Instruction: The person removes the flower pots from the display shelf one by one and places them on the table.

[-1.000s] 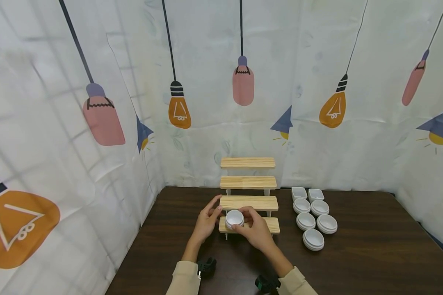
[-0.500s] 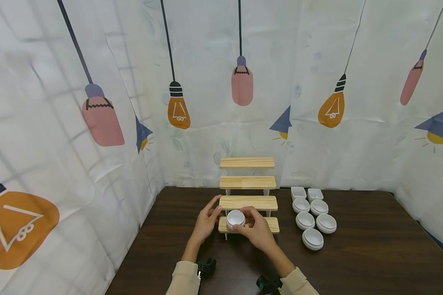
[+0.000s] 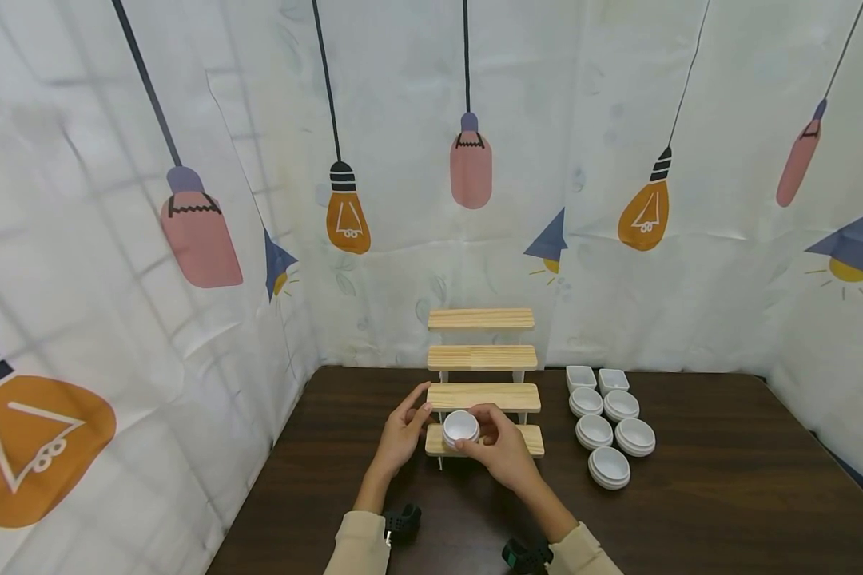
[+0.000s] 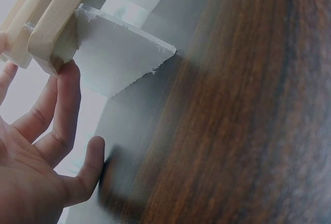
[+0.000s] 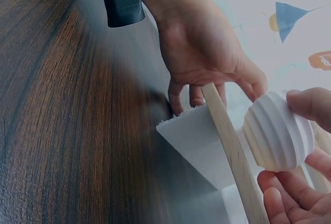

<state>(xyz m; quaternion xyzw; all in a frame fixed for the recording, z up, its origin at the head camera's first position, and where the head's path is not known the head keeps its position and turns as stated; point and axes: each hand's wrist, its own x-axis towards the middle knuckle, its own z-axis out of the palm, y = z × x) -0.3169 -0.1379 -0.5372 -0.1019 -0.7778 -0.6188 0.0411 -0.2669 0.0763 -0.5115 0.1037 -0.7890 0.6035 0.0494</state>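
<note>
My right hand (image 3: 502, 451) pinches a small white ribbed bowl (image 3: 461, 426) between thumb and fingers, over the left part of the lowest board (image 3: 521, 438) of a stepped wooden display stand. In the right wrist view the bowl (image 5: 279, 131) shows its ribbed side; whether its base touches the board cannot be told. At the stand's left end is my left hand (image 3: 400, 435). Its fingers are spread, and in the left wrist view a fingertip of the left hand (image 4: 36, 146) touches the end of a board (image 4: 51, 43).
Right of the stand, several round white bowls (image 3: 609, 465) and two square white dishes (image 3: 581, 377) stand in rows on the dark wooden table (image 3: 726, 479). Higher boards (image 3: 482, 357) rise behind the lowest one. A printed white curtain (image 3: 403, 279) encloses the back and sides.
The bowl and my right hand have shifted slightly to the right along the lowest board. My left hand stays at the stand's left end.
</note>
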